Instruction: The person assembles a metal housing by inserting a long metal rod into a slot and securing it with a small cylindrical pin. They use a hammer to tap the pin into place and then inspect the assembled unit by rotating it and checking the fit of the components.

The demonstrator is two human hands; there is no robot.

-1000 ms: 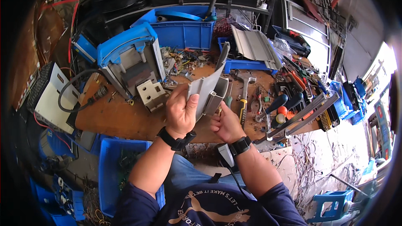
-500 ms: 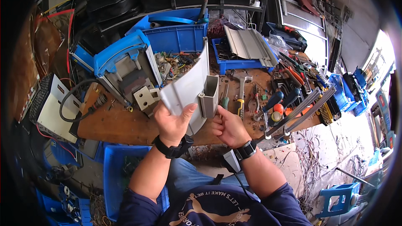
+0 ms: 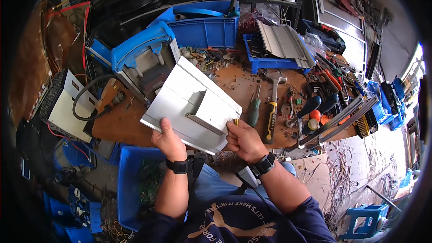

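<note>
Metal panel point(image 3: 173, 101) in both hands, over front of desk point(image 3: 118, 128)

Pale grey panel's held up off the desk approx. mid-front, tilted, w/ a raised box channel point(image 3: 217, 111) on its upper face. L hand point(image 3: 169, 141) grips the lower L edge, thumb flat on top, fingers underneath. R hand point(image 3: 244, 140) is closed in a pinch on a small yellow piece point(image 3: 236, 121) at the panel's R corner, nr the channel's end; can't tell if the piece touches the panel.

Just R of the panel: screwdriver point(image 3: 254, 113) w/ green handle, then hammer point(image 3: 270, 121) w/ yellow/black grip, then pliers point(image 3: 288, 106), all lying on the desk. Further R, a red ball point(image 3: 315, 115) nr more hand tools.

Behind: lg blue bin point(image 3: 204, 35), plus blue tray point(image 3: 270, 66) w/ grey ribbed sheets point(image 3: 287, 45) on top. Back L of the panel: blue-topped frame point(image 3: 144, 47), loose scrap bits point(image 3: 208, 58) to its R. Below desk, L side: blue tub point(image 3: 127, 193) w/ green bits inside.
</note>
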